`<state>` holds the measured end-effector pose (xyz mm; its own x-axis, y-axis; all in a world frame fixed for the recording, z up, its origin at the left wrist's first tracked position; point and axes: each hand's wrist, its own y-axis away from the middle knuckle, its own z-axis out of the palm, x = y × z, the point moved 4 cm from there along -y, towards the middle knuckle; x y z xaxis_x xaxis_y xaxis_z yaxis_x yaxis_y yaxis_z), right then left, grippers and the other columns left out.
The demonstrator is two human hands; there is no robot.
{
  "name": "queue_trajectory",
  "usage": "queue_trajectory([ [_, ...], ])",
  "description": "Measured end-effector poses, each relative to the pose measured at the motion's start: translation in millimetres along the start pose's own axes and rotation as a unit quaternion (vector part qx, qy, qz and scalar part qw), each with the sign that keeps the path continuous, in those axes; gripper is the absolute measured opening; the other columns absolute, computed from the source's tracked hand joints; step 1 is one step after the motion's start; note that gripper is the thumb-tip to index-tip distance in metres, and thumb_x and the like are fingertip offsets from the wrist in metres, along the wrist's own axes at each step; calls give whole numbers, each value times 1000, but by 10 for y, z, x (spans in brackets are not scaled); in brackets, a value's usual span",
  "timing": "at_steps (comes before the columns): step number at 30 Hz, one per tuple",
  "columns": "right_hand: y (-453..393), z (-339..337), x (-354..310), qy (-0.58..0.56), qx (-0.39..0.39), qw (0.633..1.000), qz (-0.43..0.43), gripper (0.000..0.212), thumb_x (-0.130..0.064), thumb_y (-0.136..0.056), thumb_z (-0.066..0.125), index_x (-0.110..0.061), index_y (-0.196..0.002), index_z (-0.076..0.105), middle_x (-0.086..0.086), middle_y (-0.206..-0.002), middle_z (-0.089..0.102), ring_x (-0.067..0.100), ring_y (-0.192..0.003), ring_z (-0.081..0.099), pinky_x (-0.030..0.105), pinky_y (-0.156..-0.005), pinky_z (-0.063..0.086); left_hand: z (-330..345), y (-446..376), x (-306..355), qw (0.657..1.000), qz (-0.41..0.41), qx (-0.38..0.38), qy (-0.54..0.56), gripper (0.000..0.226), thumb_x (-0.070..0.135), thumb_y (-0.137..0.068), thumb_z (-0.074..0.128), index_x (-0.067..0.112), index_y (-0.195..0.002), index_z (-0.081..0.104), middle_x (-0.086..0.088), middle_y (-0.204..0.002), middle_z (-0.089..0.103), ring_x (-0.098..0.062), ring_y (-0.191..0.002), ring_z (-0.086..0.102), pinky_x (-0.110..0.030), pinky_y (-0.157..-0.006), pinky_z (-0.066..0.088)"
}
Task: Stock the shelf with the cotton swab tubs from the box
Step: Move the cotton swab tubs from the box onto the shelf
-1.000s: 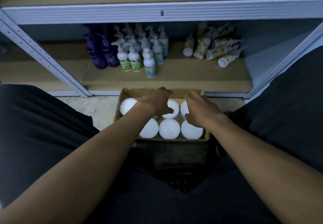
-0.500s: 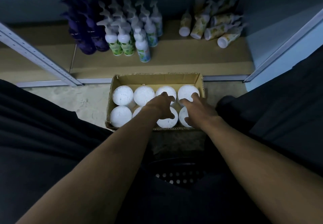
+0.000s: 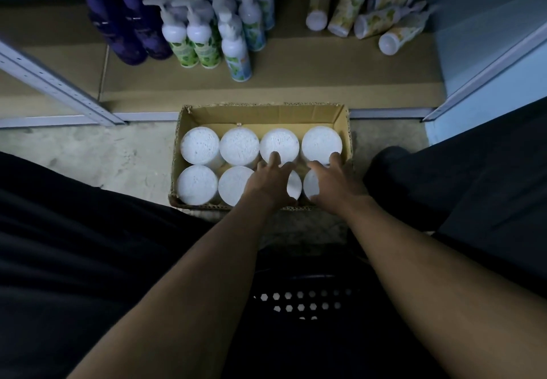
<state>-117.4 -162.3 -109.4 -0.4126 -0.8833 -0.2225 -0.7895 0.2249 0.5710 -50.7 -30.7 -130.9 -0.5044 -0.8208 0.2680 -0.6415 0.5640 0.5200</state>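
Observation:
An open cardboard box (image 3: 266, 111) stands on the floor in front of the low shelf (image 3: 296, 85). It holds several white-topped cotton swab tubs (image 3: 199, 145) in two rows. My left hand (image 3: 270, 181) lies over the third tub of the near row (image 3: 294, 185), fingers at its far edge and thumb curled at its near side. My right hand (image 3: 333, 183) grips the rightmost near tub (image 3: 310, 186) the same way. Both tubs still sit in the box, mostly hidden by my hands.
On the shelf stand purple bottles (image 3: 127, 23) and white pump bottles (image 3: 207, 44); yellow-patterned tubes (image 3: 370, 14) lie at the right. Bare shelf board runs in front of them. A slanted metal upright (image 3: 59, 88) is at left. My dark-clad legs flank the box, over a perforated black seat (image 3: 299, 301).
Both hands have drawn back from the far row to the two right-hand tubs of the near row and closed round them. My view has tilted down toward the box.

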Motion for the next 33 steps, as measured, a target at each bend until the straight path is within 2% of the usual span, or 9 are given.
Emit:
queue_trajectory([
  [4, -43, 70, 48, 0, 3, 1000, 12, 75, -31, -85, 73, -27, -149, 35, 14, -145, 23, 41, -124, 45, 44, -95, 48, 54, -4, 22, 999, -14, 29, 9, 80, 45, -74, 81, 24, -141, 42, -13, -135, 30, -33, -121, 46, -44, -91, 53],
  [9, -101, 146, 37, 0, 3, 1000, 18, 78, -27, -79, 78, -31, -145, 36, 12, -139, 23, 46, -120, 47, 49, -92, 52, 43, 9, 46, 998, -39, 43, 2, 79, 44, -73, 83, 22, -137, 42, -15, -132, 30, -30, -118, 48, -39, -87, 52],
  [17, -133, 174, 54, -13, 7, 999, 36, 80, -31, -76, 83, -30, -143, 39, 14, -140, 24, 46, -126, 41, 50, -95, 51, 73, 2, 63, 997, -50, 52, -5, 79, 45, -77, 80, 22, -138, 37, -16, -131, 32, -29, -113, 50, -35, -82, 52],
  [25, -171, 229, 47, -6, 8, 999, 41, 66, -19, -83, 71, -32, -139, 37, 14, -135, 24, 49, -122, 42, 52, -89, 52, 95, 15, 76, 997, -42, 63, -21, 77, 43, -79, 78, 18, -139, 35, -17, -131, 34, -30, -115, 48, -36, -85, 51],
  [33, -141, 154, 11, 22, 5, 999, 47, 72, -16, -79, 76, -26, -139, 37, 17, -138, 26, 48, -121, 44, 48, -84, 50, 85, 2, 84, 997, -43, 66, -16, 80, 51, -76, 77, 20, -138, 36, -15, -131, 34, -31, -118, 46, -38, -87, 52],
])
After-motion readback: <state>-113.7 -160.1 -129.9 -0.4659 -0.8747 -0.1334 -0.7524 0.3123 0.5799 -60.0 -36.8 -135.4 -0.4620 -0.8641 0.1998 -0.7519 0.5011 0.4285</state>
